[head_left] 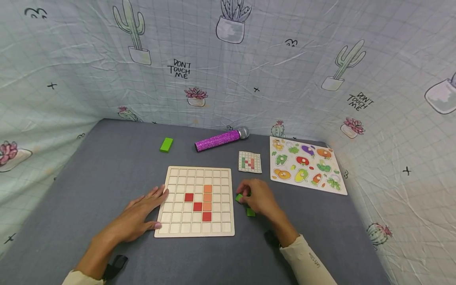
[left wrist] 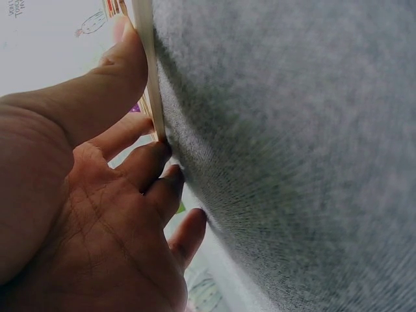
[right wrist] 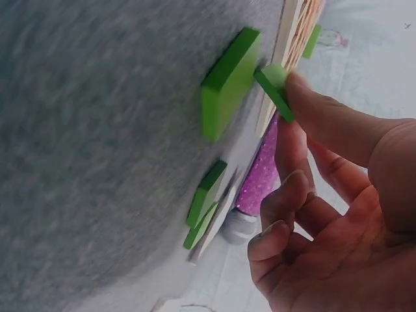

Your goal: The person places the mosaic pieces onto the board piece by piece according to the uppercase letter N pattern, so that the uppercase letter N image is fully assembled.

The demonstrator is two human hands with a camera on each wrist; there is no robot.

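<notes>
A square wooden grid board lies on the grey table, with red tiles in a diagonal and a column of orange tiles. My left hand rests along the board's left edge, fingers extended and thumb lying over the rim. Just beyond the right edge, my right hand pinches a small green tile between thumb and forefinger. Below that hand another green tile lies on the table. More green tiles show in the right wrist view, partly hidden by the hand in the head view.
Behind the board stand out a longer green block, a purple glittery microphone and a small card with a coloured grid pattern. A vegetable puzzle board lies at the back right. Printed cloth hangs around the table.
</notes>
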